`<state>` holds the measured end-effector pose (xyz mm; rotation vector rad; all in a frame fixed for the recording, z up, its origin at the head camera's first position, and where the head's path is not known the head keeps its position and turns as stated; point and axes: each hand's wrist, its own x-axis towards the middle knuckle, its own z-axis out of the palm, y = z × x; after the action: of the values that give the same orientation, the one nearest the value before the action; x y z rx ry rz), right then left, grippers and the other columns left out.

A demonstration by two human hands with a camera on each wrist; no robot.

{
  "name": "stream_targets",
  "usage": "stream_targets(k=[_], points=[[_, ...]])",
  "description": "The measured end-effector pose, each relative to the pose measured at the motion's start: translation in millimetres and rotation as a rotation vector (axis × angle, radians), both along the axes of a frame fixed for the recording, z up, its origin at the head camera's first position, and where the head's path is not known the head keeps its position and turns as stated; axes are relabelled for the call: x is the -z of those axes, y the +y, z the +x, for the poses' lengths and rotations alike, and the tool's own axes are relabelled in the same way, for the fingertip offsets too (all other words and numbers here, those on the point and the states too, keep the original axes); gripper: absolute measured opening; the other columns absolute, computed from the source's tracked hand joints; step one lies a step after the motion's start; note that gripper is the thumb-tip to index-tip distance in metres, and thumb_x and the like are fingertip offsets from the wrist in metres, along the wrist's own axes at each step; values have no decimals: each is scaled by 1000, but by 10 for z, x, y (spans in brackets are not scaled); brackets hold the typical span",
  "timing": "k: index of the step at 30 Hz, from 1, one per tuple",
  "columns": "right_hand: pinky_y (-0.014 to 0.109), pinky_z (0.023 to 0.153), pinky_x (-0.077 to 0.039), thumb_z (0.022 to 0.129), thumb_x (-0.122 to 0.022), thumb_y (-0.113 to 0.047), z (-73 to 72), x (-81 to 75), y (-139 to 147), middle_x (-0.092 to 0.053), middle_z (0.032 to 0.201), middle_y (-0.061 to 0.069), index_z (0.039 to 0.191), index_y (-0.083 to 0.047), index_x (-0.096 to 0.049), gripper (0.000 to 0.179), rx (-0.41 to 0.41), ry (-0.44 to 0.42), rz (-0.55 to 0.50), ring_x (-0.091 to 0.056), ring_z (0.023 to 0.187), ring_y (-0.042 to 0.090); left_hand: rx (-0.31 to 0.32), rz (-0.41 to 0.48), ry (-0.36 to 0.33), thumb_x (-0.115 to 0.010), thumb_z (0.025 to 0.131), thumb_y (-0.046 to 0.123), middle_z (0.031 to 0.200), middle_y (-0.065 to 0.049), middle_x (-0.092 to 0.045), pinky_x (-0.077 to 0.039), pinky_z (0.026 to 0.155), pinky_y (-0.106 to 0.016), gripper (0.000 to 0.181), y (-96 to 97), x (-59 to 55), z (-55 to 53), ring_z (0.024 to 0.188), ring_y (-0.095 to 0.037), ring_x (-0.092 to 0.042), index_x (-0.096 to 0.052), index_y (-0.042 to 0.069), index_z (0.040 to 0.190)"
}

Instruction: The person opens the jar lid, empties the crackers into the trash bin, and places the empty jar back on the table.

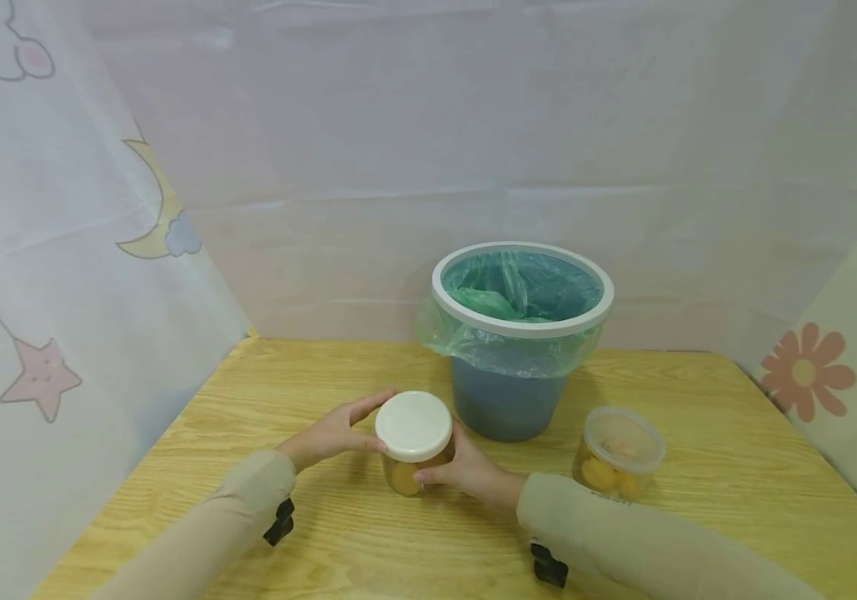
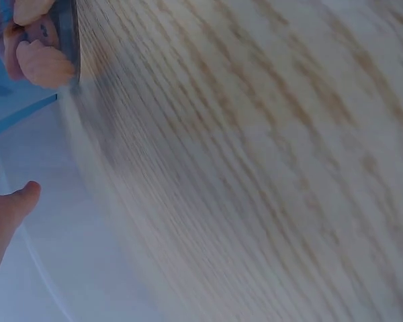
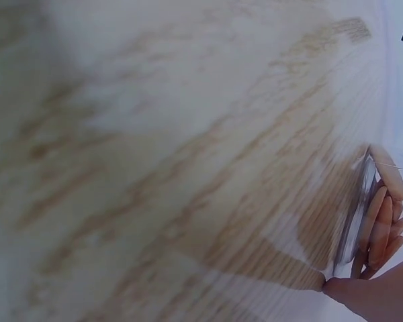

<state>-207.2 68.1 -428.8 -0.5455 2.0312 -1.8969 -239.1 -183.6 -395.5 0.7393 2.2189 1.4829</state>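
Note:
In the head view, a clear jar [image 1: 402, 477] with a white lid [image 1: 413, 423] and orange-yellow contents is at the table's middle. My right hand [image 1: 473, 471] grips its right side, the thumb across the front; the far fingers are partly hidden by the jar. At the lid's left side is my left hand [image 1: 334, 433], index finger and thumb extended and spread. Those digits [image 2: 20, 201] look straight in the left wrist view, beside a clear container with orange pieces [image 2: 43, 60]. The right wrist view shows my right thumb [image 3: 349, 292] against a clear wall, fingers beyond it.
Behind the jar stands a blue bin [image 1: 507, 404] with a white rim and green plastic liner [image 1: 484, 302]. A second clear jar [image 1: 623, 454] with yellow contents and a translucent lid sits to its right. Printed cloth [image 1: 353, 242] surrounds the wooden table [image 1: 323, 533].

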Motion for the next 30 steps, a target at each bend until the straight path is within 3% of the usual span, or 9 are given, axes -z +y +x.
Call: stream_targets(k=[6, 22, 26, 30], points=[[57, 112, -20, 78, -81, -1, 10, -13, -21, -32, 149, 20, 151, 0, -18, 97, 11, 14, 23, -26, 138, 41, -39, -23, -6, -76, 86, 31, 160, -5, -18, -10, 108, -69, 84, -13, 6, 52, 146, -36, -6, -29, 19, 154], [58, 110, -22, 78, -81, -3, 18, -33, -49, -30, 148, 21, 151, 0, -17, 96, 11, 27, 49, -28, 136, 41, -108, -28, 59, -79, 83, 33, 158, -9, -26, -10, 105, -72, 85, -25, 51, 80, 144, -41, -12, -34, 9, 152], [57, 108, -28, 79, -80, -3, 20, -39, -21, -29, 148, 22, 151, 0, -14, 98, -7, 7, 40, -30, 135, 42, -80, -47, 81, -80, 81, 37, 157, -10, -27, -11, 105, -72, 87, -14, 26, 52, 144, -40, -13, -35, 11, 152], [60, 108, -27, 79, -80, -2, 24, -36, 5, -29, 148, 23, 151, 1, -12, 99, -9, 8, 48, -30, 135, 44, 36, -65, 79, -79, 81, 39, 159, -11, -20, -11, 107, -70, 96, -3, -34, -46, 146, -37, -10, -25, 10, 155]])
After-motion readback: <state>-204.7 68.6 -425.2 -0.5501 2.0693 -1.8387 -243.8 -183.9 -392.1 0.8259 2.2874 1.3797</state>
